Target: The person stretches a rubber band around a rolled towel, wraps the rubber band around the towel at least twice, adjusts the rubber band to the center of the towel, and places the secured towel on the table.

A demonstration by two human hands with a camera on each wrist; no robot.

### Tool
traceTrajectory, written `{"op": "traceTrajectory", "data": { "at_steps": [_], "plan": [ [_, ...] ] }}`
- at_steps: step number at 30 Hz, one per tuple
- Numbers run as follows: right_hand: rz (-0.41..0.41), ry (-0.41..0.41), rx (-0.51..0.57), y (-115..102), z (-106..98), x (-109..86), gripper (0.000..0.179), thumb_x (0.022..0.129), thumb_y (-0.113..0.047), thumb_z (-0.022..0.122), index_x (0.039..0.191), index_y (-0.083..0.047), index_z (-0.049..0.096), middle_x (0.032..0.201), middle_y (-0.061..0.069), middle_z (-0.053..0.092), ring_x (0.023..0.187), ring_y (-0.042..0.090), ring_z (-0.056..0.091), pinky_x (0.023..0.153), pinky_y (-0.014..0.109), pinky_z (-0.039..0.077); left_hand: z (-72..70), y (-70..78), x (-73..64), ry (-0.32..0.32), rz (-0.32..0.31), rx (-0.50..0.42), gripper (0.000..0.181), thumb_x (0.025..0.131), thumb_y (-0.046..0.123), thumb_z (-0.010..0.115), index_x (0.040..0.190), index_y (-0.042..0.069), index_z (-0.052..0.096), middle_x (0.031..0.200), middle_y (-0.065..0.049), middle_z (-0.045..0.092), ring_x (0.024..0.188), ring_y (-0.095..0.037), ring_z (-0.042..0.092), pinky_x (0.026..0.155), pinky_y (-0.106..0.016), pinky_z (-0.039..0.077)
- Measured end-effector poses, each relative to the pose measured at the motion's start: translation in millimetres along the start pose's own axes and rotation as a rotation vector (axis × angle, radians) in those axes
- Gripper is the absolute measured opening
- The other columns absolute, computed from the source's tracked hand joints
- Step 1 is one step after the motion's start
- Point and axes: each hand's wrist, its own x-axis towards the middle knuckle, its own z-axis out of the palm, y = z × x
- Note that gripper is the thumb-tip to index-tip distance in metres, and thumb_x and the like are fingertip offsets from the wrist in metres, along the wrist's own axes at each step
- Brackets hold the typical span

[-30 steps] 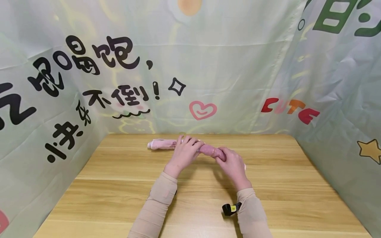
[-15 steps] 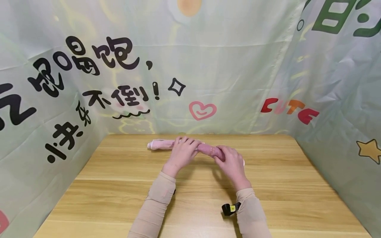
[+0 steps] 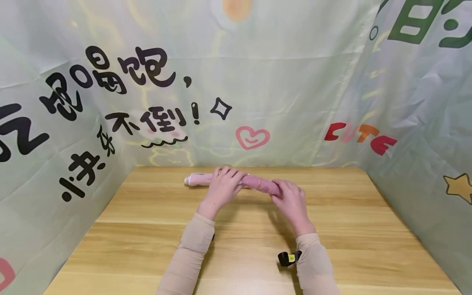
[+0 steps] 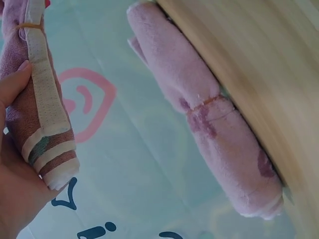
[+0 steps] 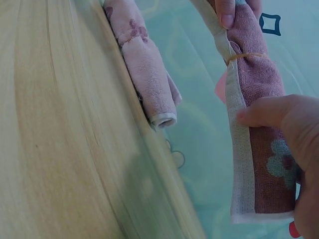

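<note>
Both hands hold a rolled mauve towel (image 3: pixel 259 184) above the table, one near each end. A rubber band circles its middle, plain in the right wrist view. My left hand (image 3: pixel 222 189) grips the left part, its thumb lying on the towel (image 4: pixel 37 107) below the band. Farther right, my right hand (image 3: pixel 293 203) holds the other end, thumb pressed along the pale edge strip. Behind the left hand, a second rolled towel (image 3: pixel 197 179), lighter pink, lies on the table; a band binds its middle too, and the hand hides part of it in the head view.
The wooden table (image 3: pixel 243 254) reaches back to a printed cloth backdrop (image 3: pixel 295 94), with more cloth on both sides. A black wrist camera (image 3: pixel 289 258) with a yellow label juts from the right sleeve.
My left hand has slid slightly left along the mauve towel, leaving more of it showing between the hands. The pale end past my right hand is no longer visible. The lighter towel stays put.
</note>
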Motion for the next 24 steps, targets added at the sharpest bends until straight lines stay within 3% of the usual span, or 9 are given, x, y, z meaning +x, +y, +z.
{"op": "traceTrajectory", "data": {
  "at_steps": [13,24],
  "plan": [
    [-0.127,0.120,-0.028,-11.4,11.5,-0.8,0.041,0.071,-0.009,0.082,0.110,-0.011,0.069,0.103,0.010,0.071,0.100,0.034,0.064,0.088,0.060,0.046,-12.2,-21.7,-21.7,0.107,0.085,0.001,0.032,0.083,0.015,0.075,0.114,0.019,0.068,0.108,0.000,0.070,0.102,-0.024,0.063,0.093,-0.049,0.048],
    [-0.205,0.161,-0.038,-28.3,17.4,-0.7,0.039,0.069,-0.007,0.083,0.105,-0.012,0.069,0.100,0.006,0.070,0.099,0.032,0.064,0.087,0.058,0.046,-19.1,-45.4,-41.5,0.178,0.094,0.070,0.025,0.082,0.024,0.076,0.105,0.018,0.068,0.100,0.001,0.070,0.094,-0.023,0.064,0.090,-0.046,0.048]
  ]
}}
